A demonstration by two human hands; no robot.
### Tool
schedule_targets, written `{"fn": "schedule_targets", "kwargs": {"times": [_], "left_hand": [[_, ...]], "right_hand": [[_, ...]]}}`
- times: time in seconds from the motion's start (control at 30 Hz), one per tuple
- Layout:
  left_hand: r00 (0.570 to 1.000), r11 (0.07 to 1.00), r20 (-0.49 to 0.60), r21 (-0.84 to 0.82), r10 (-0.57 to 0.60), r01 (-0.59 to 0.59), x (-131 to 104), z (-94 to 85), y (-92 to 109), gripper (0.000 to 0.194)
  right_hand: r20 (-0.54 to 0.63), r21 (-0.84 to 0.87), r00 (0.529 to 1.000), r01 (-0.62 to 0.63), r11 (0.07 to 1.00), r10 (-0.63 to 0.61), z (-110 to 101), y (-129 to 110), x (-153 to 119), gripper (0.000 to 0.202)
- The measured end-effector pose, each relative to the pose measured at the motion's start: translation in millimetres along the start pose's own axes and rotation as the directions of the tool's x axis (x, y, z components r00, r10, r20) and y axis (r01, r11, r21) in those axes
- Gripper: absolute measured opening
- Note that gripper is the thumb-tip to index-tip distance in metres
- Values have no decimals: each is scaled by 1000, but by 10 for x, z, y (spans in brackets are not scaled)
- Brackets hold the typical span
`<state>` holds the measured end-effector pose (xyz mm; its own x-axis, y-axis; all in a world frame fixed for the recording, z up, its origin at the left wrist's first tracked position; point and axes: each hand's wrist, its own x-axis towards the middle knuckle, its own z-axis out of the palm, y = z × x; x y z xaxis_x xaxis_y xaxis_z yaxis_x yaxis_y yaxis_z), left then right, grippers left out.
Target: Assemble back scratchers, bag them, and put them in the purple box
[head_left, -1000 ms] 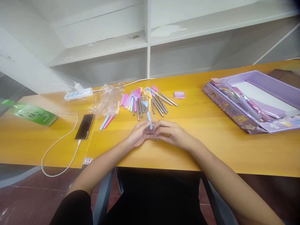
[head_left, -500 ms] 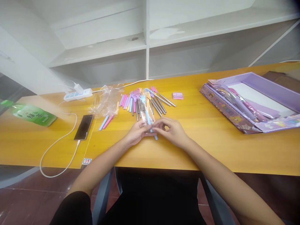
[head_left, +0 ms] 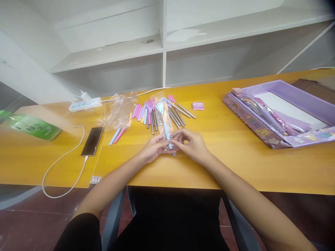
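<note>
A clear plastic bag [head_left: 164, 122] with a light blue hand-shaped stick in it is held upright between my hands, near the table's front. My left hand [head_left: 154, 148] is closed on its lower left side, thumb on the blue handle. From the right, my right hand [head_left: 190, 143] pinches the bag's lower edge. Just beyond lie several metal rods [head_left: 178, 116] with small pink, purple and orange hand-shaped heads. Coloured handles [head_left: 141, 113] lie left of them, and a blue and a pink handle [head_left: 119, 136] sit apart, nearer the front.
Crumpled clear bags [head_left: 117, 111] lie left of the rods. Further left are a phone [head_left: 92, 141] on a white cable, a power strip [head_left: 85, 104] and a green bottle [head_left: 35, 128]. Pink cards [head_left: 198, 106] and a purple box [head_left: 281, 87] with packed sticks lie right.
The blue stick's head now shows more clearly inside the bag, a little higher. Both hands have stayed nearly in place, and the view has shifted slightly.
</note>
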<state>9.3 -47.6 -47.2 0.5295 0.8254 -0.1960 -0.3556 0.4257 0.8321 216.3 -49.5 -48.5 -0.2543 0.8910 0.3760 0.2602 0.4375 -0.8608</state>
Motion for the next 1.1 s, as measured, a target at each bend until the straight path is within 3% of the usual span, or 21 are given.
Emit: {"fn": "schedule_targets", "kwargs": {"times": [0.43,0.53,0.63,0.9,1.1], "left_hand": [[1000,1000,11,-13,17,-17,-11,22,-47,50],[998,995,-3,78,67,-67,-16,22,-93,57],[993,978,-15,172,119,-115,-23,42,-129,51],[992,976,-22,186,122,-116,0,50,-110,54],[984,978,-109,171,140,-120,21,-9,-69,56]], "right_hand": [[-47,-49,999,22,999,-25,-17,-15,20,23],[-64,-73,998,19,997,-23,-16,-11,26,28],[-67,-73,998,6,997,-11,-16,-5,30,36],[50,-37,998,-46,998,47,-20,-75,26,23],[-113,-89,993,-47,995,37,-74,34,53,25]]}}
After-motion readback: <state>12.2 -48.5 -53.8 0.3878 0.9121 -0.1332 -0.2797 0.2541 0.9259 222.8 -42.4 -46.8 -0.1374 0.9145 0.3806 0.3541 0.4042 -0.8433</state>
